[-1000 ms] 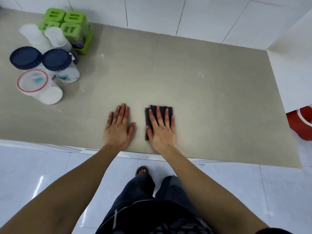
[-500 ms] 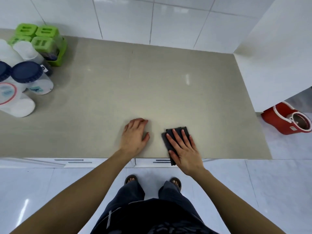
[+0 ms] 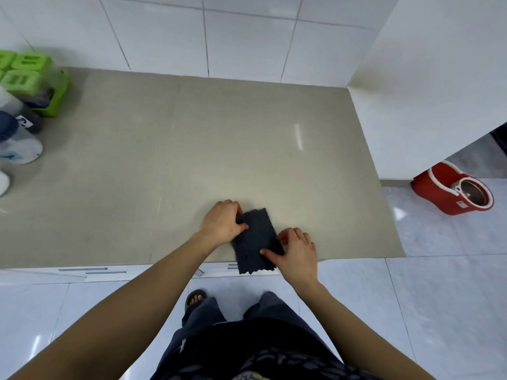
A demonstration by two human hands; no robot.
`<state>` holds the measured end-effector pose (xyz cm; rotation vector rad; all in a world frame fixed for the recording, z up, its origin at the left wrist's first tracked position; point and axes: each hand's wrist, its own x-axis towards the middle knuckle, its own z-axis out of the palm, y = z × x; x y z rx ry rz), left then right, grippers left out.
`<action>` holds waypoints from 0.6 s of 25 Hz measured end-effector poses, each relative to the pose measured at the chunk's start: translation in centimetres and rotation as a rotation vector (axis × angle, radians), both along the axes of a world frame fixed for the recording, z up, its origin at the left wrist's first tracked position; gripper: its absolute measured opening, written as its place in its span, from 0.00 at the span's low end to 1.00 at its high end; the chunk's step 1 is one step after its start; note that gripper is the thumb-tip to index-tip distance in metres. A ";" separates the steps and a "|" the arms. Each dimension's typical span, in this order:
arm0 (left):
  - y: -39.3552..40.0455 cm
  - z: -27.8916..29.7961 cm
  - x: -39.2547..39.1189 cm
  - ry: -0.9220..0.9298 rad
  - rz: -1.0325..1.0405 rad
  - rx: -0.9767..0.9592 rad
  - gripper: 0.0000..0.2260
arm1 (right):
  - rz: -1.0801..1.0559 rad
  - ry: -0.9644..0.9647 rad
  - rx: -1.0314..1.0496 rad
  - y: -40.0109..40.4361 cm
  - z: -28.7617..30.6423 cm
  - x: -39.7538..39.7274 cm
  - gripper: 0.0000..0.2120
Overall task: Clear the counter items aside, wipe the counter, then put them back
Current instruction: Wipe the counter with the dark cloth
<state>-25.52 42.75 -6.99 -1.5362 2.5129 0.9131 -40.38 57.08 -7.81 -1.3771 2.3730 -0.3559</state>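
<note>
Wall [image 3: 247,37], far: large glossy white tiles with thin grey grout lines, meeting the far edge of the worktop.

Side panel [image 3: 439,78], right: plain white, closing the worktop's right end and stopping short of the floor.

Worktop [image 3: 164,160]: matte beige-grey slab with 1 faint seam running near to far and 1 small light glare right of centre.

Cabinet front [image 3: 82,271], near edge: white, with grey slot handles.

Floor [image 3: 439,297]: pale polished tiles, reflecting soft spots of light.

Mop bucket [image 3: 452,192], right, on the floor: red with white trim.
</note>
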 end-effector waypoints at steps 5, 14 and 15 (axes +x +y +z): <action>-1.1 2.5 -1.7 0.108 -0.053 0.299 0.06 | -0.018 -0.230 0.029 -1.0 0.6 -0.9 0.23; 0.0 8.9 -8.6 0.581 -0.070 0.444 0.10 | -0.151 -1.102 -0.167 -1.4 2.4 -9.3 0.11; 0.1 9.1 -9.6 0.620 -0.017 0.428 0.09 | -0.198 -1.159 -0.207 -1.2 2.8 -10.8 0.09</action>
